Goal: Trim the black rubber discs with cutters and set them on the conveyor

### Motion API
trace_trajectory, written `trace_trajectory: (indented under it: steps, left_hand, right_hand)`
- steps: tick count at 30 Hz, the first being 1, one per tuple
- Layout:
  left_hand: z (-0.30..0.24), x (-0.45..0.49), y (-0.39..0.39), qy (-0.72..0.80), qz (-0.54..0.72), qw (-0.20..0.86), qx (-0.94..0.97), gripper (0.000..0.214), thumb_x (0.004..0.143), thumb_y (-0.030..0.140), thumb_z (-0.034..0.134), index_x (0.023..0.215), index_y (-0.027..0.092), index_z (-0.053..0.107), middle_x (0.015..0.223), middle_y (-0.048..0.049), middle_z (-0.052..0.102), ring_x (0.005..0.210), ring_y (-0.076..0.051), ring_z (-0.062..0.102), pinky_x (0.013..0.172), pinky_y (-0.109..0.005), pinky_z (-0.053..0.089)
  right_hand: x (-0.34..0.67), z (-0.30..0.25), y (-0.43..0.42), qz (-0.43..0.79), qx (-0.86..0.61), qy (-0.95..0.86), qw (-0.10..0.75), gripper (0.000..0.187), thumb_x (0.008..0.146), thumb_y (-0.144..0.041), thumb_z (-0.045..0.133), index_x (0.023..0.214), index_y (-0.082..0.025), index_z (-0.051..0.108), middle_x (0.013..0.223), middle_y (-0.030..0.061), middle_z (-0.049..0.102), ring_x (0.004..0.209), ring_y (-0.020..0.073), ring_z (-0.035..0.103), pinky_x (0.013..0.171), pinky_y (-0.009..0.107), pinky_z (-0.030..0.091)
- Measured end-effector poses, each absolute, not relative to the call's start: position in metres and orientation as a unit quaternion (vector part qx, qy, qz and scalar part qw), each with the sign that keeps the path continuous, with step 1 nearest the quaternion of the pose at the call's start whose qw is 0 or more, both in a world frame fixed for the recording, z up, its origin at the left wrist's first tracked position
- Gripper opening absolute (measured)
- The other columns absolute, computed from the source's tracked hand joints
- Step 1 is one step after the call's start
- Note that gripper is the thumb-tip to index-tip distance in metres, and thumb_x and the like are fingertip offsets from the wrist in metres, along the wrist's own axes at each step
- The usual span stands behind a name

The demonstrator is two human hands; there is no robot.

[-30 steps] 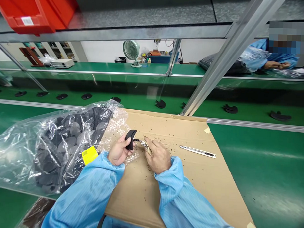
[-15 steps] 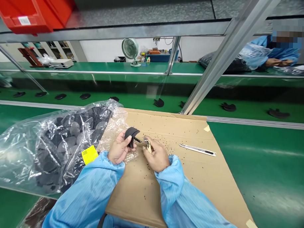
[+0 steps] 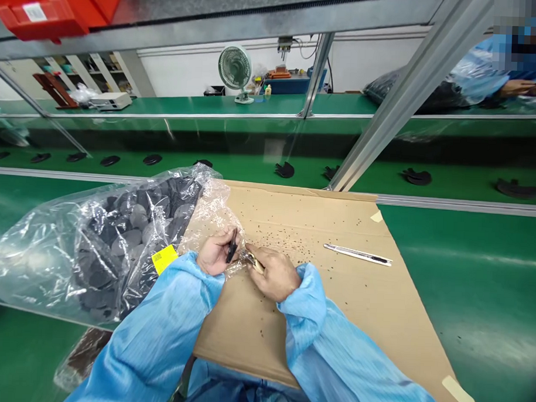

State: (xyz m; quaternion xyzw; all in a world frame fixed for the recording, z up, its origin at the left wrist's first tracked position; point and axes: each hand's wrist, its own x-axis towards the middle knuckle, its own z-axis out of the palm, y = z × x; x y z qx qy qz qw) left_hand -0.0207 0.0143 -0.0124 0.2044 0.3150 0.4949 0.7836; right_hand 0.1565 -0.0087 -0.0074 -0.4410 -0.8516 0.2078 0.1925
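Observation:
My left hand is closed on a black curved plastic part, turned so that its narrow side shows. In my right hand are small cutting pliers with cream handles, gripped in closed fingers. Their metal jaws point left, close beside the black part; whether they touch it I cannot tell. Both hands are over a cardboard sheet strewn with tiny black scraps. To the left, a clear plastic bag full of dark rounded parts, with a yellow label, reaches up to my left hand.
A white utility knife lies on the cardboard at right. Black parts sit in a row along the green belt behind. A slanted metal post rises at the right. A red bin hangs over the upper left. A co-worker's hands show far right.
My left hand has turned the black part from its broad curved face to edge-on. The pliers have moved left, closer to it. The whole view has shifted slightly.

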Motion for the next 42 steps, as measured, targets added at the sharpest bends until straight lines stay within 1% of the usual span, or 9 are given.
trace_trajectory:
  steps: [5,13,19,23,26,33,36,40,42]
  left_hand:
    - [-0.018,-0.021,0.015,0.320,0.480,0.775,0.258,0.026,0.070,0.025,0.069,0.092,0.015,0.057,0.067,-0.0005,0.046,0.052,-0.010,0.043,0.035,-0.019,0.028]
    - [-0.020,-0.023,0.015,0.326,0.470,0.768,0.289,0.027,0.069,0.027,0.069,0.091,0.014,0.058,0.065,-0.0006,0.046,0.050,-0.009,0.041,0.036,-0.019,0.026]
    - [-0.018,-0.023,0.014,0.340,0.461,0.761,0.305,0.027,0.068,0.028,0.070,0.088,0.013,0.060,0.061,-0.0007,0.047,0.047,-0.008,0.040,0.037,-0.019,0.024]
    - [-0.019,-0.023,0.014,0.369,0.459,0.745,0.314,0.027,0.066,0.027,0.073,0.085,0.012,0.063,0.059,-0.0018,0.049,0.049,-0.008,0.042,0.041,-0.018,0.024]
    - [-0.021,-0.024,0.013,0.387,0.448,0.735,0.330,0.029,0.064,0.029,0.074,0.085,0.011,0.065,0.057,-0.0018,0.050,0.046,-0.007,0.038,0.041,-0.018,0.020]
    - [-0.024,-0.023,0.012,0.396,0.430,0.735,0.343,0.029,0.063,0.029,0.075,0.084,0.011,0.066,0.053,0.0009,0.047,0.042,-0.003,0.029,0.040,-0.018,0.014]
    - [-0.023,-0.020,0.013,0.394,0.441,0.732,0.339,0.030,0.065,0.030,0.074,0.087,0.011,0.065,0.054,0.0009,0.047,0.042,-0.004,0.031,0.040,-0.018,0.015]
    - [-0.019,-0.016,0.013,0.379,0.471,0.731,0.315,0.032,0.065,0.031,0.074,0.088,0.012,0.063,0.057,0.0010,0.049,0.039,-0.003,0.030,0.037,-0.018,0.013]
    - [-0.017,-0.015,0.013,0.360,0.490,0.735,0.300,0.035,0.064,0.033,0.074,0.089,0.012,0.061,0.058,0.0011,0.050,0.039,-0.004,0.034,0.036,-0.018,0.015]
  right_hand:
    - [0.157,-0.005,-0.010,0.213,-0.433,-0.858,0.176,0.048,0.082,-0.025,0.050,0.130,-0.021,0.049,0.104,0.0067,0.066,0.094,0.0212,0.060,0.082,0.029,0.044]
    - [0.157,-0.005,-0.010,0.232,-0.426,-0.856,0.178,0.047,0.082,-0.025,0.050,0.128,-0.022,0.050,0.100,0.0055,0.065,0.093,0.0204,0.060,0.081,0.028,0.043]
    - [0.159,0.000,-0.010,0.238,-0.408,-0.867,0.160,0.043,0.082,-0.023,0.048,0.125,-0.026,0.052,0.095,0.0037,0.065,0.088,0.0184,0.060,0.076,0.026,0.042]
    - [0.160,0.003,-0.009,0.232,-0.416,-0.871,0.124,0.046,0.076,-0.018,0.049,0.121,-0.027,0.055,0.094,0.0035,0.065,0.086,0.0194,0.060,0.071,0.026,0.041]
    - [0.161,0.006,-0.007,0.236,-0.421,-0.870,0.099,0.048,0.071,-0.016,0.049,0.116,-0.027,0.058,0.096,0.0031,0.066,0.086,0.0198,0.060,0.070,0.026,0.041]
    - [0.161,0.009,-0.008,0.239,-0.428,-0.869,0.070,0.042,0.069,-0.014,0.051,0.107,-0.025,0.062,0.098,0.0045,0.068,0.086,0.0222,0.062,0.068,0.028,0.042]
    - [0.161,0.007,-0.008,0.262,-0.420,-0.862,0.106,0.043,0.071,-0.014,0.050,0.110,-0.025,0.061,0.097,0.0041,0.068,0.088,0.0221,0.062,0.072,0.029,0.044]
    - [0.163,-0.002,-0.005,0.345,-0.400,-0.820,0.221,0.034,0.079,-0.018,0.046,0.108,-0.023,0.062,0.098,0.0029,0.068,0.089,0.0191,0.062,0.077,0.028,0.046]
    - [0.165,-0.009,0.000,0.350,-0.432,-0.781,0.283,0.028,0.081,-0.024,0.048,0.105,-0.020,0.062,0.098,0.0047,0.067,0.088,0.0200,0.062,0.078,0.030,0.046]
